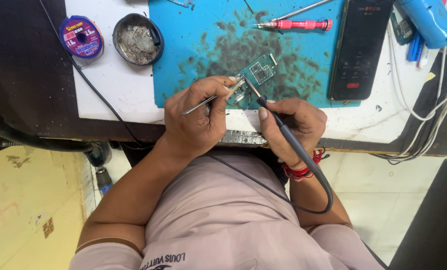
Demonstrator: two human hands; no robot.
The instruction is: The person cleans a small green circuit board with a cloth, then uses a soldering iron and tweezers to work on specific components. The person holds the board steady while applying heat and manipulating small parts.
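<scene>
So on the desk, a blue spool and a round tin sit far left. The left hand pinches tweezers against the green circuit board on the blue mat, while the right hand grips a soldering iron touching it.

White worktop on a dark bench; pale tiled floor, yellowish floor at left

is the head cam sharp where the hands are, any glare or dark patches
Head view: sharp around the left hand, right hand and small circuit board; even light, soft shadows under the hands; faint glare on the phone screen; the dark tabletop at left loses detail; edges bend slightly.
</scene>
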